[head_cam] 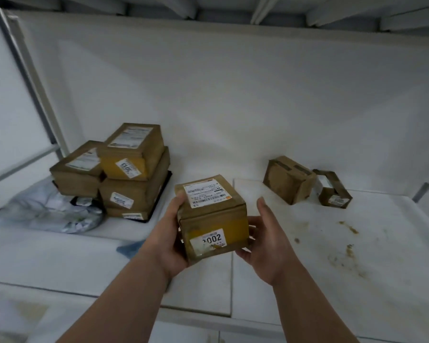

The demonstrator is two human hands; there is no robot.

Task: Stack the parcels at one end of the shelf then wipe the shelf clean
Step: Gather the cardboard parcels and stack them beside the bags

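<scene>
Above the middle of the white shelf (307, 280) I hold a brown cardboard parcel (212, 214) with a white label reading 002. My left hand (169, 236) grips its left side, thumb on the top edge. My right hand (263, 238) supports its right side from below, thumb raised clear. A stack of several brown parcels (131, 169) stands at the shelf's left end. Two more brown parcels (289, 183) (333, 191) lie at the back right.
A grey plastic mailer bag (50, 211) lies at the left in front of the stack. A blue cloth (130, 247) peeks out beside my left wrist. Brown stains (347, 253) mark the shelf's right part. The underside of another shelf runs overhead.
</scene>
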